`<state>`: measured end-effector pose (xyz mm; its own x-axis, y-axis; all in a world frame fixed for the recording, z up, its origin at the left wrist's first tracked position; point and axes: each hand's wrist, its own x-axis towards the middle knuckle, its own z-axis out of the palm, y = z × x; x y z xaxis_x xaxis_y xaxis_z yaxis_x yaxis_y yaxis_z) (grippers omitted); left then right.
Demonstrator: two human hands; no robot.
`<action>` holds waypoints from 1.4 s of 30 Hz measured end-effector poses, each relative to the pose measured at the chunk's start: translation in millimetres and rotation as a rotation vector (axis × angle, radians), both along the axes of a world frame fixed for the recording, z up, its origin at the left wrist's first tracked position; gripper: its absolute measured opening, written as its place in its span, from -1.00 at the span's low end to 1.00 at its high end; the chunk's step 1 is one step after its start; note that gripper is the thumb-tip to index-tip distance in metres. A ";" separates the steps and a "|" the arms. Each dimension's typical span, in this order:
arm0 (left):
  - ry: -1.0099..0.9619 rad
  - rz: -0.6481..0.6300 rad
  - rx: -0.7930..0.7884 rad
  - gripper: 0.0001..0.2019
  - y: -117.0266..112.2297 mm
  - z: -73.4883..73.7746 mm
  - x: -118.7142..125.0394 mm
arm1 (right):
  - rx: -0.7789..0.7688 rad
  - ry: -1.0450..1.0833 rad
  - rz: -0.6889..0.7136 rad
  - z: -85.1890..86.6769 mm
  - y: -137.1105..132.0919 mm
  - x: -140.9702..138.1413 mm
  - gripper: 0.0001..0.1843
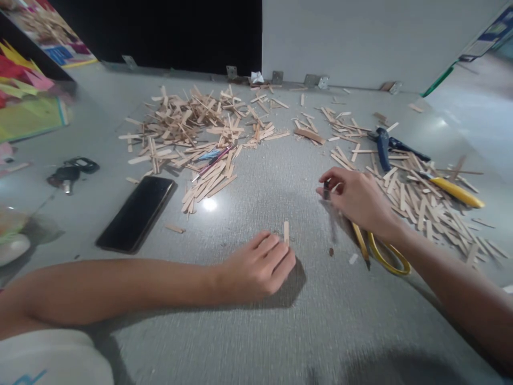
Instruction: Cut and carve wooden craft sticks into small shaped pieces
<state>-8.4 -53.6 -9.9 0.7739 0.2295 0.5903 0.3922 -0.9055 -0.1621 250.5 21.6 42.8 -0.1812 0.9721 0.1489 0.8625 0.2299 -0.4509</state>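
My left hand (262,264) rests low over the table with its fingers curled closed. A short, pale wooden craft stick (286,231) juts out past its fingertips; the fingers hide the stick's lower end. On the right, my right hand (358,198) pinches a small dark object (326,188) between thumb and fingers, a little above the tabletop. Its kind is too small and blurred to tell. Below that wrist lie a pencil (361,246) and a yellow loop-shaped handle (387,255), partly covered by the forearm.
A large heap of craft sticks (188,120) spreads across the back, with a pinkish pen (212,163) on it. More sticks (425,208) lie right, beside dark-blue-handled pliers (383,147) and a yellow-handled cutter (457,191). A phone (136,214) and keys (68,174) are left.
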 end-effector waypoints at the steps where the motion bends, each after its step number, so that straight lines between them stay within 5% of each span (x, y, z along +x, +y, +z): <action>1: -0.017 -0.029 0.018 -0.74 -0.3 0.5 -1.1 | 0.001 -0.047 -0.030 0.2 2.6 2.7 -0.93; 8: -0.152 -0.257 0.017 -0.63 -3.0 -0.3 -5.6 | -0.028 -0.147 -0.071 2.6 10.1 10.8 -0.74; 17: -0.084 -0.137 -0.093 -0.69 3.0 -7.0 -3.6 | 0.035 -0.143 -0.174 41.4 10.0 27.8 -0.76; 22: -0.084 -0.056 -0.145 -0.71 5.4 -13.3 -0.2 | 0.011 -0.328 -0.166 52.7 13.7 50.1 -0.72; 31: -0.027 -0.065 -0.202 -0.76 6.7 -19.8 -2.8 | -0.212 -0.578 -0.055 49.3 29.0 76.1 -0.73; 38: -0.045 -0.035 -0.217 -0.74 7.6 -15.9 -2.2 | -0.670 -0.513 0.082 42.5 11.1 50.1 -0.38; 42: -0.056 -0.021 -0.206 -0.72 4.3 -15.7 0.0 | -0.743 -0.501 0.095 37.8 0.9 30.9 -0.38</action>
